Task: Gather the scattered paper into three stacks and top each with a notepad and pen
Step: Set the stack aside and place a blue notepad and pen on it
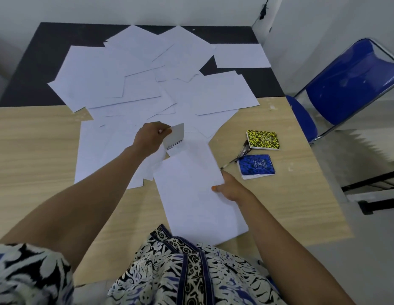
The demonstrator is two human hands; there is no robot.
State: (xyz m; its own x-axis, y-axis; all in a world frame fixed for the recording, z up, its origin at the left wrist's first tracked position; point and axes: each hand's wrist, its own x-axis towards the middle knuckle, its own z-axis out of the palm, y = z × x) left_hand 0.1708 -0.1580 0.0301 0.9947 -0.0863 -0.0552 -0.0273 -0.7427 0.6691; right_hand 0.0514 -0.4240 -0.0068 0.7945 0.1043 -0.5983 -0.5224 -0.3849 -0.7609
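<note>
Many white sheets [147, 75] lie scattered and overlapping across the far half of the table [37, 155]. My left hand [151, 137] pinches a small spiral notepad [175, 137] with a grey cover, lifted above the sheets. My right hand [230, 188] grips the right edge of a paper stack [196, 199] near the front edge. A yellow notepad [263, 139] and a blue notepad [256, 166] lie to the right. Dark pens [245, 148] lie between them, partly hidden.
The table has a black far section [37, 62] and a light wood near section. A blue folding chair [345, 84] stands at the right beside the table. White walls close in behind and to the right. Bare wood shows at the left and right front.
</note>
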